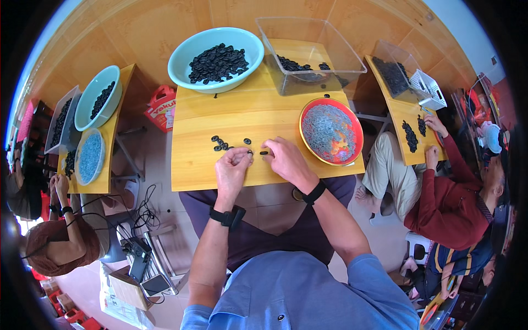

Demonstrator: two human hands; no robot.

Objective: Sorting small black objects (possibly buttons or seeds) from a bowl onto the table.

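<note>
My left hand (233, 169) is closed in a pinch over the near part of the wooden table, its fingertips around something too small to make out. Just to its right, my right hand (287, 160) has thumb and forefinger closed on a small black oval piece (264, 153). The two sets of fingertips are close but apart. Beyond the left hand lies a loose group of similar black pieces (220, 144), and one single black piece (247, 141) sits between the hands. A red bowl with a yellow rim (303, 144), holding many small grey metal-looking parts, stands right of my right hand.
At the table's back are a light-blue basin (177, 70) of black pieces and a clear plastic bin (313, 88) with more. Co-workers sit at side tables, one in a dark red sleeve (440, 203) at right, another at left. Cables (144, 212) hang at lower left.
</note>
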